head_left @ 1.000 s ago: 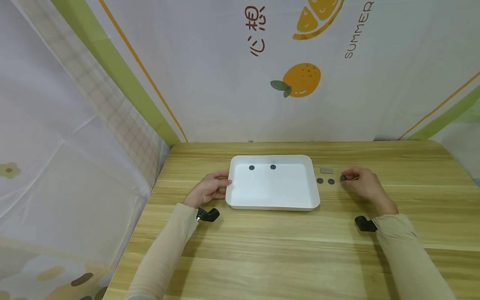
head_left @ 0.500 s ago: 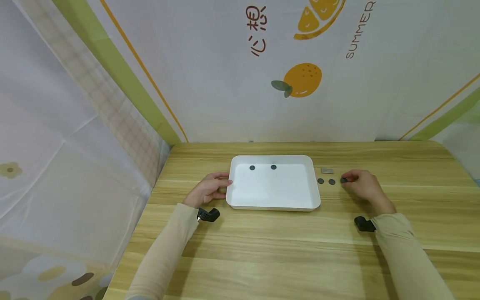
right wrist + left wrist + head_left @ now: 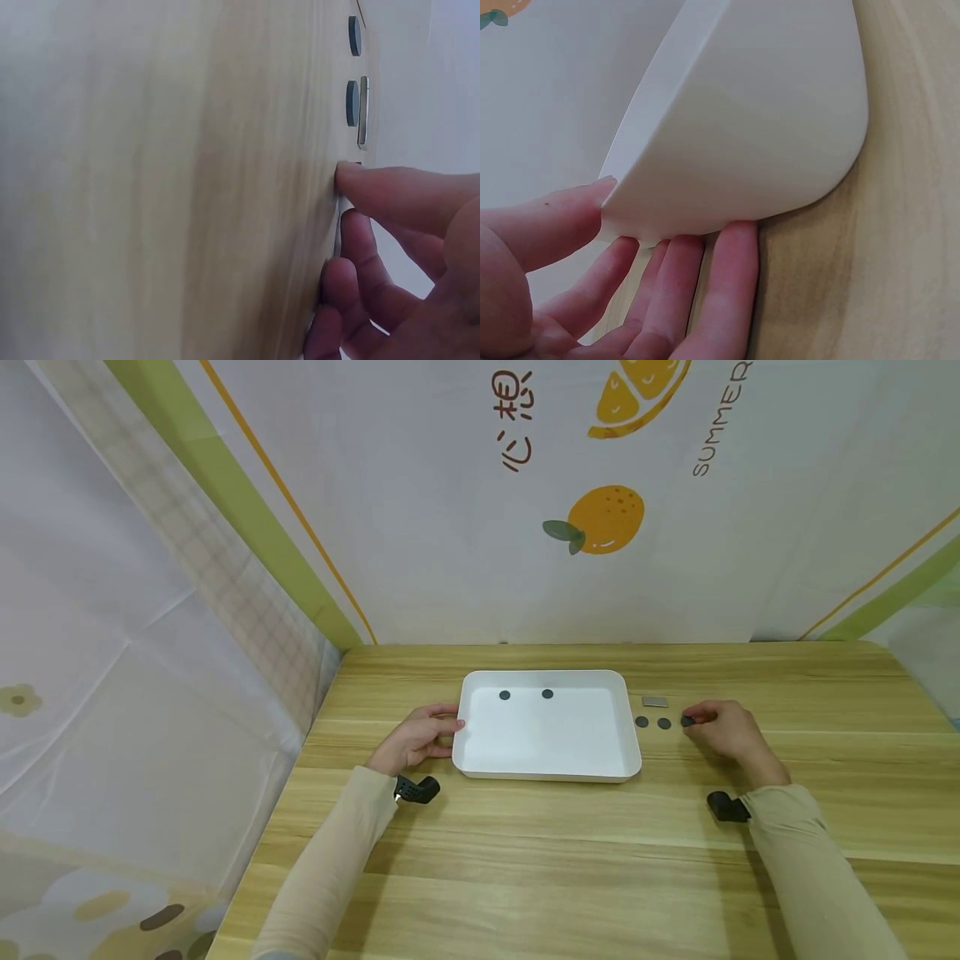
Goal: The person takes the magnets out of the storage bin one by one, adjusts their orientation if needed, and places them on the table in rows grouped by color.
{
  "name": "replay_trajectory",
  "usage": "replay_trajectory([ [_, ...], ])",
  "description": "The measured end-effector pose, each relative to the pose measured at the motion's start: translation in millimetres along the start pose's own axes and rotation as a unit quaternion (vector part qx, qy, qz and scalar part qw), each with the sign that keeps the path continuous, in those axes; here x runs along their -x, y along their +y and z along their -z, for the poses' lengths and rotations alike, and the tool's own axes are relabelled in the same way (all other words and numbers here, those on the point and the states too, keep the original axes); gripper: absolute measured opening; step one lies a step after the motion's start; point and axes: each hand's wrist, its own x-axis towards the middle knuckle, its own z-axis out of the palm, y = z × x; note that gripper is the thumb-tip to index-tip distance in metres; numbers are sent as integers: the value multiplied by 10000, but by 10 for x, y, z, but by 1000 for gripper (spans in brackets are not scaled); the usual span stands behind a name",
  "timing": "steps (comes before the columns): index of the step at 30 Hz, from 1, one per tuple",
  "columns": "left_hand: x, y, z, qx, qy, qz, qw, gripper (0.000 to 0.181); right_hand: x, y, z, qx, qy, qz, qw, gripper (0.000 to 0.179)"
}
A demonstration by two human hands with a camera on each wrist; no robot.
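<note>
White all over, a shallow tray (image 3: pixel 547 739) sits on the wooden table (image 3: pixel 525 860), against the fingertips of the person's left hand (image 3: pixel 416 737); from the head view I see two dark discs (image 3: pixel 547 694) inside it, off to the right of those fingers. Past the tray's other end, the right hand (image 3: pixel 726 728) pinches a grey disc (image 3: pixel 687 722) between thumb and fingertips; I can't tell whether it touches the table. Just left of those tips lie two loose discs (image 3: pixel 664 723), with a silver bar (image 3: pixel 655 702) just behind them. At the left wrist, the thumb hooks over the tray's rim while the other fingers, slightly apart, touch the side's bottom edge. At the right wrist, thumb and fingers sit close, the disc hard to make out, loose discs and bar just past the thumb tip.
</note>
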Motion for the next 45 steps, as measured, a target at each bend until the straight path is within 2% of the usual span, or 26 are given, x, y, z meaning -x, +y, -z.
replay_trajectory([
  [29,8,17,-19,-112,-95,-98,9998,51,19,8,-29,-288,-23,-227,9993,39],
  [45,20,9,-24,-140,-72,-108,9998,52,21,15,-30,-303,24,-178,9994,38],
])
